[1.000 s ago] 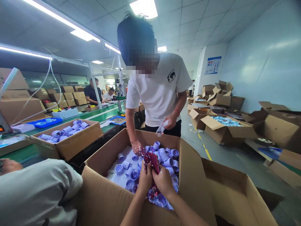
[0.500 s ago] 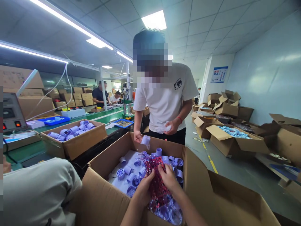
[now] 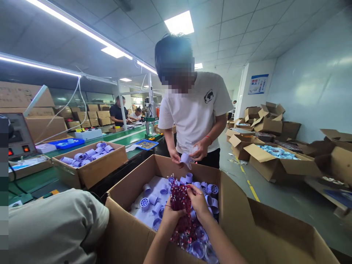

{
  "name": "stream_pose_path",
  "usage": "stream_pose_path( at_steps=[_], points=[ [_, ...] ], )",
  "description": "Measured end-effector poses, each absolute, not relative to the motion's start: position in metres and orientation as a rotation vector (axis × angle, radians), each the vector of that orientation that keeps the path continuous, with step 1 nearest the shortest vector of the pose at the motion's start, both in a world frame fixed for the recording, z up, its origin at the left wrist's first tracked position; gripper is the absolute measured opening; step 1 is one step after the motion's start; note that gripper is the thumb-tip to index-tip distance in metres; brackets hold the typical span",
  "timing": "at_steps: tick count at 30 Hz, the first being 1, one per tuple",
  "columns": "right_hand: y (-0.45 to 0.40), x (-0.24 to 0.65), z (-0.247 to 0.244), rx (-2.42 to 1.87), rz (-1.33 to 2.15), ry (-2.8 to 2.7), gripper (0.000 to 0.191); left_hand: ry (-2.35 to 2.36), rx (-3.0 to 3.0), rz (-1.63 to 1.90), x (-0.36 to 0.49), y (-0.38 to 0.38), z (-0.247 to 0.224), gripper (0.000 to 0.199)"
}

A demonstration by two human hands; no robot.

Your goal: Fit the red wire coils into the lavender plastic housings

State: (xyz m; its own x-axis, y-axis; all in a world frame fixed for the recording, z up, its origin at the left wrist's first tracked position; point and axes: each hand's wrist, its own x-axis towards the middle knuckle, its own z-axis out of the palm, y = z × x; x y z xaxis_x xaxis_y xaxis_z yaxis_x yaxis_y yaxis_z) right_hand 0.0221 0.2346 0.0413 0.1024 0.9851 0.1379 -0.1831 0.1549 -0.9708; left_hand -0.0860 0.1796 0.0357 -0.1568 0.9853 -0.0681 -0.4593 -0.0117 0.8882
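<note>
Left hand [image 3: 171, 217] and right hand [image 3: 199, 202] both grip the red, white-dotted bundle [image 3: 180, 198], right over the open carton [image 3: 132, 180] of purple caps [image 3: 144, 204]! Across it, a co-worker [image 3: 195, 119] in white holds one purple piece [image 3: 185, 158]; leftward beyond, the green bench [image 3: 35, 175] carries another filled box [image 3: 104, 167].

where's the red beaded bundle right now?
Head view, lower middle, just right of center: the red beaded bundle is held between the person's left grip and right grip, over purple parts in the open carton.
</note>
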Motion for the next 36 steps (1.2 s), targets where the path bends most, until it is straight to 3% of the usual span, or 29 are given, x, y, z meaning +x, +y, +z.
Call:
stream_pose_path(
  at_steps=[6, 13, 22, 28, 36],
  points=[
    [0.238, -0.002, 0.049, -1.033, 0.88, -1.157, 0.032, 0.957, 0.59, 1.535, -0.088, 0.176, 0.032, 0.068],
    [0.238, -0.003, 0.053, -0.955, 1.106, -1.034, 0.04, 0.958, 0.553, 1.585, -0.092, 0.181, 0.018, 0.069],
    [0.241, 0.021, 0.034, -1.194, 0.788, -1.074, 0.039, 1.063, 0.597, 1.584, -0.092, 0.18, 0.018, 0.057],
    [0.228, 0.01, 0.037, -0.981, 1.19, -1.242, 0.039, 1.085, 0.575, 1.601, -0.092, 0.18, 0.019, 0.06],
    [0.222, 0.005, 0.041, -0.933, 1.223, -1.081, 0.045, 1.024, 0.578, 1.564, -0.091, 0.17, 0.032, 0.065]
  ],
)
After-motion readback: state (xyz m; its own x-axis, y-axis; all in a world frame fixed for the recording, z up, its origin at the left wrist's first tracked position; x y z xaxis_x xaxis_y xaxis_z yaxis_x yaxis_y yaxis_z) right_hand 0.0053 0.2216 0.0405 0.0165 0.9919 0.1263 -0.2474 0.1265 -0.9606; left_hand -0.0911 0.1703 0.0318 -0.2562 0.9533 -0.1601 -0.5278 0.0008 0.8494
